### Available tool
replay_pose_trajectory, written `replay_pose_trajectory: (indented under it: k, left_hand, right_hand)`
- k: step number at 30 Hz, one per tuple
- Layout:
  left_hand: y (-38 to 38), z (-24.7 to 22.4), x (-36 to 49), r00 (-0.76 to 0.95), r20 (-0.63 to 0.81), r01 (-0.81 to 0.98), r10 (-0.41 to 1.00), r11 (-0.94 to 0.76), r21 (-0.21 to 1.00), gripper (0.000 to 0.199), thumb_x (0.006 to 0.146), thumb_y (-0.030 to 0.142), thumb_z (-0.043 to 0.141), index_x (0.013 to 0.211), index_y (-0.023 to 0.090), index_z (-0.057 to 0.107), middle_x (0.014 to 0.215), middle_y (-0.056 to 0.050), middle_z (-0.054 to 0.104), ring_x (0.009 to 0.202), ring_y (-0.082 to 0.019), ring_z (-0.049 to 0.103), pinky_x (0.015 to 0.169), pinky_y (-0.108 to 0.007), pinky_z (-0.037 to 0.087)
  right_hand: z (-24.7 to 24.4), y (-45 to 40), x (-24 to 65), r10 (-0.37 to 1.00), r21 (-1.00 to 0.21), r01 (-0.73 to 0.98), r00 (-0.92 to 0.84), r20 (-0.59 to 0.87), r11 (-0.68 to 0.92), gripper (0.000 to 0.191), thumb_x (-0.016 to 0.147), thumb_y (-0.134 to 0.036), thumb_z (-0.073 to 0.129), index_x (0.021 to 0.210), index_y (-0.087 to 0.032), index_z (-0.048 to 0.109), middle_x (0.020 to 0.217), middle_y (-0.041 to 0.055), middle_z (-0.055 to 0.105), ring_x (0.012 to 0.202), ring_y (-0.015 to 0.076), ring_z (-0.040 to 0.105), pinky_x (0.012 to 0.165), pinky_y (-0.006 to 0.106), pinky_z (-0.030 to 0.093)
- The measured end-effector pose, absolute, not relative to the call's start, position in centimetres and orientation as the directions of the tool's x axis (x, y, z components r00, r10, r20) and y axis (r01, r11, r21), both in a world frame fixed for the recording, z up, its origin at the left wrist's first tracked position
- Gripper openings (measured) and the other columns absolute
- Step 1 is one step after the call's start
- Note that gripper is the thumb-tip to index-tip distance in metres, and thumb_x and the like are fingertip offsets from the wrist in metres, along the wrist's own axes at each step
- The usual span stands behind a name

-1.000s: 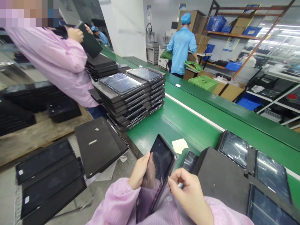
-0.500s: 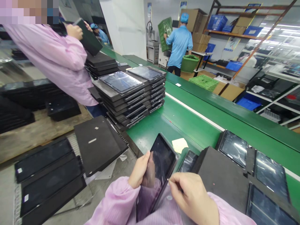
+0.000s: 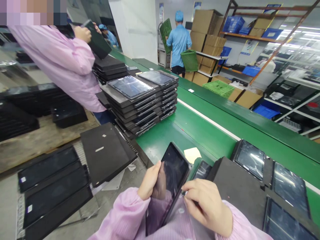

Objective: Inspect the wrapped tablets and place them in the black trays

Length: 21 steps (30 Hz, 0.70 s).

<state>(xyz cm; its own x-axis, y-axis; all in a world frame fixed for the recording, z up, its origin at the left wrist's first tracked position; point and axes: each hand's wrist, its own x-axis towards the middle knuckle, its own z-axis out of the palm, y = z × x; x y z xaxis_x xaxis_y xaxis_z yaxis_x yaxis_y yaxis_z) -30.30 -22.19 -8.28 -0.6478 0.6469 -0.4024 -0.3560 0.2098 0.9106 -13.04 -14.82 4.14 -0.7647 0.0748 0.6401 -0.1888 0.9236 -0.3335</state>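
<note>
A dark tablet (image 3: 172, 173) with a glossy, reflecting screen is held up at a tilt in front of my body. My left hand (image 3: 150, 180) is closed around its left edge, with the thumb along the front and the other fingers hidden behind. At the opposite edge is my right hand (image 3: 206, 203), its fingers bent and bunched close to the tablet's side. Whatever lies between those fingertips, if anything, is too small to make out. Just beyond the tablet, a yellowish paper slip (image 3: 192, 155) lies on the green conveyor belt (image 3: 160, 143).
Stacked black foam trays with tablets (image 3: 142, 103) stand ahead on the belt; more trayed tablets (image 3: 250, 160) lie at the right. Black foam sheets (image 3: 106, 153) and two dark tablets (image 3: 56, 193) rest at left. A pink-sleeved co-worker (image 3: 67, 60) and a blue-shirted person (image 3: 179, 46) are beyond.
My right hand's fingers have shifted slightly and loosened from a tighter pinch at the tablet's edge. The blue-shirted person has moved left with the green crates. My left hand and the tablet stay put.
</note>
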Motion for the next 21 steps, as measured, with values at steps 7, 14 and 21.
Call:
replay_pose_trajectory:
  k: [7, 14, 21]
  left_hand:
    - [-22.04, -8.16, -30.26, -0.653, -0.392, -0.351, 0.648, 0.199, 0.915, 0.059, 0.065, 0.069, 0.055, 0.073, 0.012, 0.067, 0.073, -0.008, 0.071, 0.078, -0.024, 0.063, 0.071, -0.031, 0.046]
    - [-22.0, -8.41, -30.26, -0.649, -0.391, -0.359, 0.652, 0.191, 0.914, 0.057, 0.066, 0.067, 0.055, 0.075, 0.012, 0.067, 0.075, -0.008, 0.071, 0.081, -0.024, 0.063, 0.072, -0.03, 0.046]
    - [-21.97, -8.47, -30.31, -0.652, -0.386, -0.346, 0.653, 0.196, 0.917, 0.057, 0.065, 0.067, 0.056, 0.072, 0.012, 0.067, 0.075, -0.008, 0.071, 0.081, -0.024, 0.063, 0.073, -0.029, 0.046]
  right_hand:
    - [4.51, -14.73, -12.96, 0.077, -0.311, -0.162, -0.77, 0.633, 0.936, 0.009, 0.085, -0.009, 0.048, 0.085, -0.017, 0.052, 0.078, 0.0048, 0.065, 0.062, 0.013, 0.056, 0.054, 0.025, 0.042]
    - [4.0, -14.19, -12.72, 0.044, -0.269, -0.154, -0.792, 0.608, 0.951, 0.009, 0.084, -0.008, 0.05, 0.086, -0.017, 0.052, 0.079, 0.0055, 0.065, 0.063, 0.0142, 0.054, 0.055, 0.027, 0.041]
    - [4.86, -14.12, -13.38, 0.128, -0.41, -0.137, -0.82, 0.558, 0.902, 0.012, 0.083, -0.007, 0.048, 0.081, -0.018, 0.052, 0.071, 0.0029, 0.061, 0.063, 0.0129, 0.052, 0.056, 0.025, 0.041]
